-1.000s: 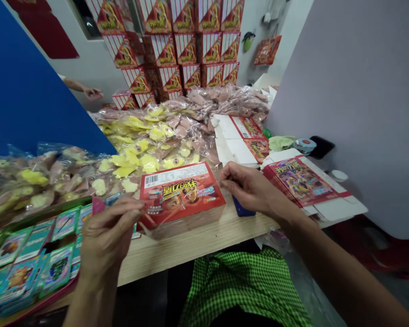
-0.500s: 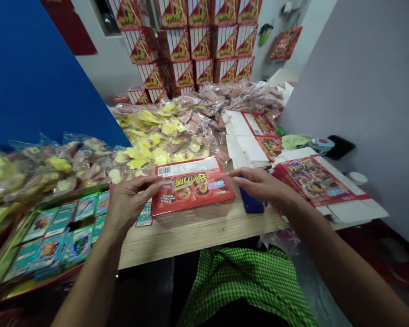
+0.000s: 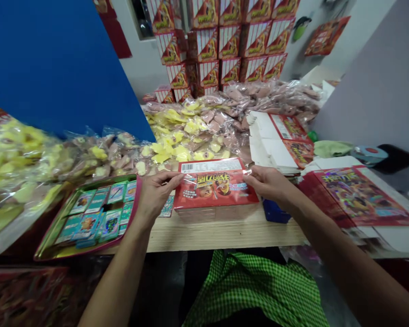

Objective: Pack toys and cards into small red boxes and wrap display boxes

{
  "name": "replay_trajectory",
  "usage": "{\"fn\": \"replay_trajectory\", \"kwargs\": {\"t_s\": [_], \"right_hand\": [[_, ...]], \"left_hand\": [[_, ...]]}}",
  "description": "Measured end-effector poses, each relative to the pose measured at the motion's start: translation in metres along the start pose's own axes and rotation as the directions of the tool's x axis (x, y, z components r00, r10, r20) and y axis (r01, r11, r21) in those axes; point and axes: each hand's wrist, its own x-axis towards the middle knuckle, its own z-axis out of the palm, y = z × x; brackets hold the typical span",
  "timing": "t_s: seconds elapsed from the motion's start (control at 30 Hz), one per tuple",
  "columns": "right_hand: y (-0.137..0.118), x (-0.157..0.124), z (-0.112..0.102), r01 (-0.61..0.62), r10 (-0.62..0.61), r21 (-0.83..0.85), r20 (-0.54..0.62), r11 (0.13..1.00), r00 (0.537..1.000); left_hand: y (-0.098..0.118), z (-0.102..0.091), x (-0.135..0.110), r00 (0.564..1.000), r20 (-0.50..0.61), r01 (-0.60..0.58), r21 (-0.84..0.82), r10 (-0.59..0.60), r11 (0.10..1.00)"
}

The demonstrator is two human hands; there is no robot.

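A flat red printed box (image 3: 215, 188) lies on the wooden table (image 3: 221, 231) in front of me, wrapped in clear film. My left hand (image 3: 156, 194) pinches the film at the box's left far corner. My right hand (image 3: 270, 183) grips the box's right far edge, fingers curled on it. Both hands touch the box from the sides.
A red tray of teal card packs (image 3: 95, 213) sits at the left. Heaps of bagged yellow and pink items (image 3: 191, 131) cover the table behind. Flat box blanks (image 3: 357, 195) lie right, more (image 3: 279, 141) behind them. Stacked red cartons (image 3: 225, 41) stand at the back, a blue panel (image 3: 54, 63) left.
Both hands have moved in to the far corners of the red box and taken hold of it. The view has swung left, so the box appears further right.
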Motion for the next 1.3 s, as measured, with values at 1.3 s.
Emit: {"fn": "replay_trajectory", "kwargs": {"t_s": [1.3], "right_hand": [[0.000, -0.015, -0.019, -0.082, 0.087, 0.035, -0.178, 0.996, 0.980]], "left_hand": [[0.028, -0.003, -0.022, 0.996, 0.045, 0.036, 0.561, -0.073, 0.827]]}}
